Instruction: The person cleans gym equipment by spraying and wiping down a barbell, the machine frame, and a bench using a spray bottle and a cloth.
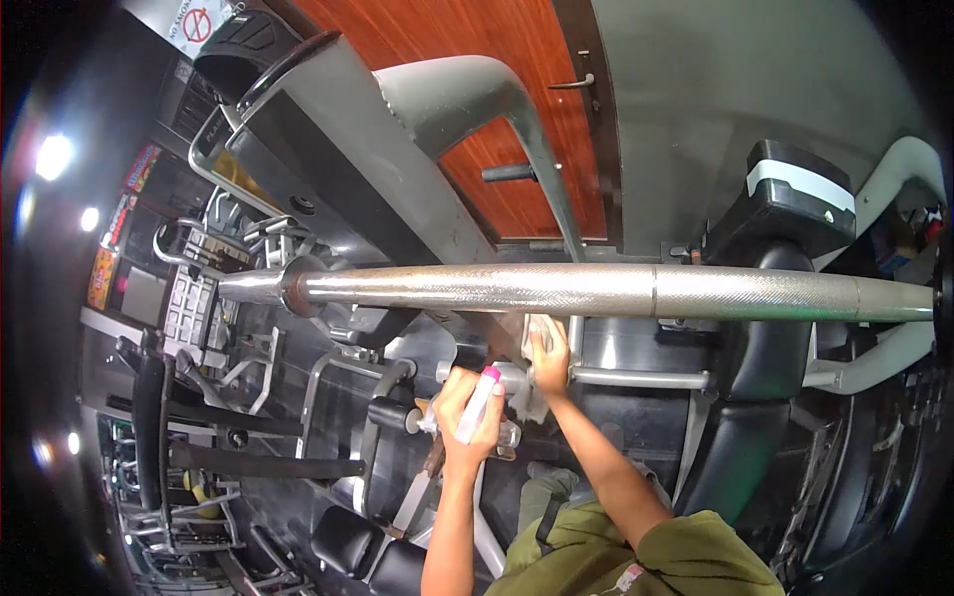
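My left hand (467, 409) is wrapped round a clear bottle (475, 412) with a pink top, below the metal barbell (497, 288). To its right, my right hand (547, 356) holds a pale cloth (531, 402) beside the lower part of the grey machine frame (447, 223). Part of the cloth hangs under my fingers. Whether the cloth touches the frame is hard to tell.
A padded black bench (740, 427) stands at the right. Behind the bar is a reddish wooden door (447, 50). Gym machines with black pads (348, 536) fill the left side, and grey tubes (636, 377) run low near my hands.
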The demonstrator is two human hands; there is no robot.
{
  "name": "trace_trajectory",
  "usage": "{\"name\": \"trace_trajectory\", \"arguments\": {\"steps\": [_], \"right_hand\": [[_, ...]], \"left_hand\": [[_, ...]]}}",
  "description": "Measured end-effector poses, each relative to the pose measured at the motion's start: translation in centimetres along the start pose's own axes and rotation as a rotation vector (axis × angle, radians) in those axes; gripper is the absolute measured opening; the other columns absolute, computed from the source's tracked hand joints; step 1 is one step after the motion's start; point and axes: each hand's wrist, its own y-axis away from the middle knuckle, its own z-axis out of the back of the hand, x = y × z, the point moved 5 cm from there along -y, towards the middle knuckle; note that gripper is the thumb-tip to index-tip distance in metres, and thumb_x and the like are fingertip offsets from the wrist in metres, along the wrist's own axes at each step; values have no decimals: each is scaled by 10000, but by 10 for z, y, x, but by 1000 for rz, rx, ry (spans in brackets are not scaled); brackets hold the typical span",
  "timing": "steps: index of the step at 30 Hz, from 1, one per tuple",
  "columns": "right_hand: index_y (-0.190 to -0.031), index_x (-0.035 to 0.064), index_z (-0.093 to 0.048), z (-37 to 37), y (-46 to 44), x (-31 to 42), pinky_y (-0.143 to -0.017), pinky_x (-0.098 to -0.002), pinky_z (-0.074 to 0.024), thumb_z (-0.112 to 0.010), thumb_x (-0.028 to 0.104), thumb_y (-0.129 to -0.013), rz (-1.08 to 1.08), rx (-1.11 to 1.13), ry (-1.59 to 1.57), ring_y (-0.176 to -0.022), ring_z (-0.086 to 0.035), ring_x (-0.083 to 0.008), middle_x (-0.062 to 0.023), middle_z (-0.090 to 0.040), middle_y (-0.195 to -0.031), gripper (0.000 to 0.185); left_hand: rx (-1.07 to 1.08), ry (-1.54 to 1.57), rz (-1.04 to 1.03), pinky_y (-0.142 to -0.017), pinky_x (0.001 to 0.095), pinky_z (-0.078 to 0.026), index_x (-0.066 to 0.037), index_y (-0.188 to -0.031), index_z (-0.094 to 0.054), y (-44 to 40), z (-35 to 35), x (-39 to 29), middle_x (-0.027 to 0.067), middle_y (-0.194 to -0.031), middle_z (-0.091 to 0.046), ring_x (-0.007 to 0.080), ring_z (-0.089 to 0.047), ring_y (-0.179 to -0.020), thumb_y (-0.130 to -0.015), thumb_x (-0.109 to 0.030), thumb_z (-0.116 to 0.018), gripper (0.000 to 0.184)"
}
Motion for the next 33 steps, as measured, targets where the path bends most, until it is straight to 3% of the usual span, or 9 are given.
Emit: {"name": "trace_trajectory", "arguments": {"steps": [3, 6, 8, 11, 15, 20, 23, 28, 33], "right_hand": [[-1297, 17, -657, 8, 32, -54, -1008, -423, -464, -627, 155, -979, -25, -65, 94, -1129, -637, -373, -203, -668, -1201, 347], [-1321, 49, -647, 13, 51, -99, -1011, -444, -463, -624, 160, -971, -116, -88, 216, -1140, -619, -386, -196, -661, -1210, 367], [-1326, 63, -640, 14, 52, -110, -1014, -455, -461, -628, 166, -965, -141, -77, 270, -1155, -607, -392, -192, -656, -1218, 376], [-1308, 79, -639, 9, 41, -62, -1031, -461, -451, -628, 162, -952, -137, -63, 219, -1186, -592, -388, -196, -643, -1221, 365], [-1410, 89, -571, 6, 57, 8, -1059, -441, -441, -626, 207, -926, -142, -1, 185, -1212, -581, -382, -179, -596, -1280, 501], [-1383, 78, -591, 15, 72, -85, -1069, -446, -451, -618, 228, -922, -105, -75, 249, -1223, -591, -391, -209, -638, -1294, 485], [-1390, 65, -585, 30, 66, -111, -1029, -422, -491, -651, 236, -911, -384, 96, 242, -1198, -645, -384, -218, -679, -1276, 513], [-1398, 70, -590, 34, 40, -32, -1047, -372, -473, -669, 303, -949, -336, 192, 34, -1212, -649, -290, -173, -687, -1296, 511], [-1376, 56, -600, 51, 25, 97, -1010, -331, -474, -745, 283, -934, -80, 271, -15, -1148, -631, -190, -101, -688, -1247, 518]], "left_hand": [[1, 13, 11, -595, 327, -435, 27, -798, -652, 2, -1, 4, 97, -712, -572, 193, -543, -628, -903, -76, -684, 150], [5, -42, -32, -619, 355, -449, 25, -804, -655, 2, 0, 8, 116, -731, -586, 260, -577, -642, -844, -38, -721, 100], [-3, 7, 31, -619, 351, -450, 25, -808, -660, 3, -1, 10, 116, -732, -585, 255, -575, -644, -845, -40, -722, 98], [-2, 8, -3, -623, 348, -452, 25, -811, -667, 2, -2, 10, 117, -731, -585, 250, -574, -649, -847, -41, -722, 93], [0, 18, 38, -627, 346, -454, 25, -814, -672, 5, -3, 12, 118, -727, -586, 246, -575, -657, -851, -39, -715, 86], [-9, -2, -40, -606, 353, -444, 23, -794, -663, 2, -2, 6, 111, -719, -587, 241, -565, -643, -858, -42, -711, 103], [-15, 3, -24, -593, 355, -435, 23, -780, -654, 0, -1, 1, 112, -715, -584, 234, -556, -628, -861, -44, -712, 120], [-13, 21, -37, -582, 338, -443, 19, -791, -667, 3, 1, 5, 105, -716, -580, 209, -570, -616, -862, -57, -728, 121], [96, 330, 242, -479, 273, -451, 25, -829, -696, 7, 7, 0, 56, -763, -617, 145, -620, -583, -913, -90, -705, 143]]}}
